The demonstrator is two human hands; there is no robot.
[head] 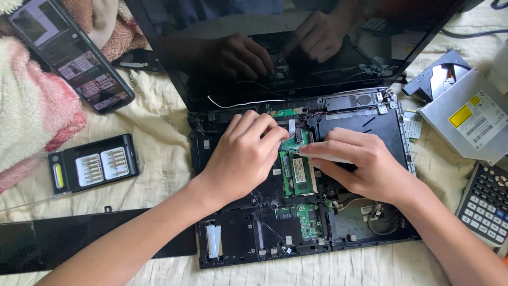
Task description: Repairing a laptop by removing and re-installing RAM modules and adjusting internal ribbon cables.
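Opened laptop base (233,241) lies on a cream bedsheet (159,111), keyboard deck off, screen (296,47) tilted back at the far edge.

Green memory module (299,176) sits mid-chassis, long axis running near-to-far, between both hands.

Left hand (241,159) is just left of the module, fingers curled and pressed together, tips down at its far-left corner.

Right hand (365,164) is just right of it, pinching a thin white tool (330,158); the tip points left and touches the module's far end. Both hands are about equally near.

Labels and boxes:
- Optical drive (468,119) at the right edge, grey metal, with a yellow rectangular label and a white one.
- Black screwdriver-bit case (92,164) left of the laptop, with a yellow strip at its left end.
- Phone (69,53) at the far left, screen lit.
- Calculator (484,204) at the near right.
- Black panel (79,241) at the near left.
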